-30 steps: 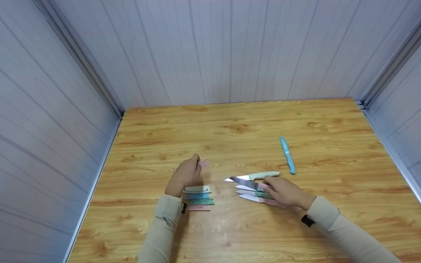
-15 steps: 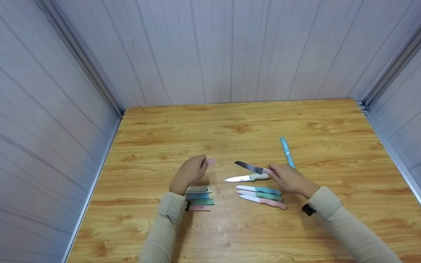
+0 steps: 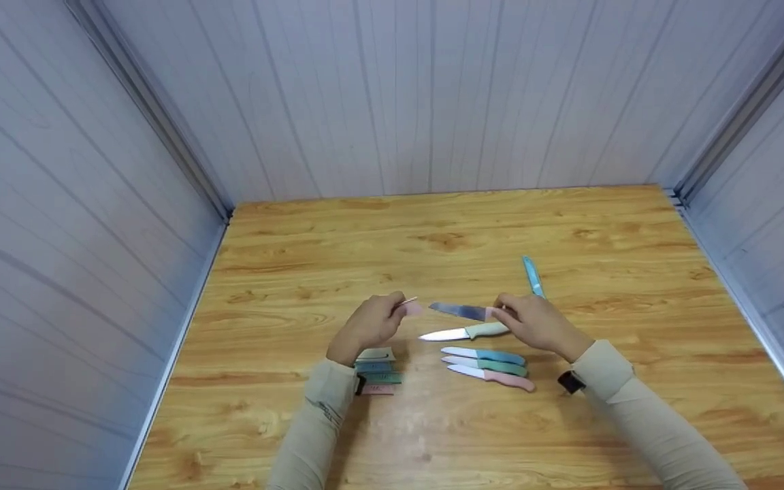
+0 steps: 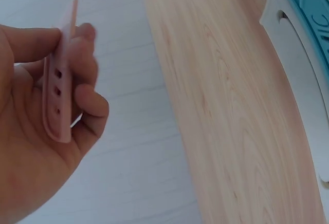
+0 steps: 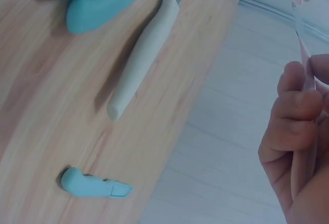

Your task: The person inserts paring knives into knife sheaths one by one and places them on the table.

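Observation:
My left hand (image 3: 368,325) pinches a pink knife sheath (image 4: 59,88), a narrow sleeve with small holes, between thumb and fingers. Facing it, my right hand (image 3: 536,325) grips the pink handle (image 5: 304,157) of a knife whose bare blade (image 3: 459,310) points left. In the head view a small gap separates the blade tip from the sheath. Beneath the blade lies a knife with a whitish handle (image 3: 486,330). Nearer me lie a blue-handled knife (image 3: 501,356), a green-handled knife (image 3: 506,367) and a pink-handled knife (image 3: 511,381), blades leftward.
Several sheaths lie in a row under my left wrist: a white sheath (image 3: 377,354), a blue sheath (image 3: 375,367), a green sheath (image 3: 384,378) and a pink sheath (image 3: 380,390). An all-blue knife (image 3: 532,275) lies behind my right hand. Panelled walls (image 3: 405,95) enclose the wooden table (image 3: 337,238).
My right hand has lifted the pink-handled knife away from the row of knives and levelled its blade. My left hand has carried the pink sheath rightward, toward the blade tip.

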A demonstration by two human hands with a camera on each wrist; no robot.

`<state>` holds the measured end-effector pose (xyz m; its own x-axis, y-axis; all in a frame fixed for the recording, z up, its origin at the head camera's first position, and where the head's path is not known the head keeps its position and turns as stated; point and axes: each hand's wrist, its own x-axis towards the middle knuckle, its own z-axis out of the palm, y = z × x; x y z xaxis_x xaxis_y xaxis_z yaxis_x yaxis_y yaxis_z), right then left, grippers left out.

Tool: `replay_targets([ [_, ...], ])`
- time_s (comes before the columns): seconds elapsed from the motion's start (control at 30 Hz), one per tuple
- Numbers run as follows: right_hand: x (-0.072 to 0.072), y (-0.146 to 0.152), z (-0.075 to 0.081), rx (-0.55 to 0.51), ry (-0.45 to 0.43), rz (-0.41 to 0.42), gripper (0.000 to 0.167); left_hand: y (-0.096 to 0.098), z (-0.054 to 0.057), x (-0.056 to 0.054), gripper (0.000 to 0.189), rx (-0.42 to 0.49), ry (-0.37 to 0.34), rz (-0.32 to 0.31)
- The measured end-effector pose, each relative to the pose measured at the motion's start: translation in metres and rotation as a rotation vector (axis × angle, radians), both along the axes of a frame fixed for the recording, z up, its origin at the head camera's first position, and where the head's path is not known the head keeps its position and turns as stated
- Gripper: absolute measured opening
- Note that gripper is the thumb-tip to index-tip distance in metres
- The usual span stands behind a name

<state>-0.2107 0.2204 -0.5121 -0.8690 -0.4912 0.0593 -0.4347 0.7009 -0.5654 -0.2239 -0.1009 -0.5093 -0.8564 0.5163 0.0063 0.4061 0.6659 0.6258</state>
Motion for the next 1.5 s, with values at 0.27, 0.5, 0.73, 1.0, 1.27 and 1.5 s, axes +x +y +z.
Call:
replay_targets([
  [0.27, -0.0021, -0.0027, 0.0046, -0.042, 0.06, 0.035, 0.032, 0.0064, 0.0052, 0.0012, 0.019, 0.037, -0.017, -0.012],
  [0.5, -0.0007, -0.0043, 0.0054, -0.07, 0.051, 0.035, 0.034, 0.0081, 0.0062, 0.002, 0.018, 0.023, -0.013, -0.003],
  [0.73, 0.0004, -0.0026, 0.0049, -0.081, 0.031, 0.025, 0.029, 0.0091, 0.0065, 0.0022, 0.018, 0.032, -0.005, -0.009],
  [1.0, 0.0, -0.0029, 0.0037, -0.072, 0.052, 0.034, 0.029, 0.0097, 0.0064, 0.0032, 0.017, 0.016, -0.022, 0.018],
  [1.27, -0.0007, -0.0024, 0.0038, -0.085, 0.054, 0.066, 0.03, 0.0093, 0.0071, 0.0051, 0.019, 0.014, -0.015, 0.01],
  [1.5, -0.0034, -0.0014, 0.0088, -0.077, 0.075, 0.085, 0.03, 0.0081, 0.0084, 0.0055, 0.019, 0.022, -0.014, 0.015],
])
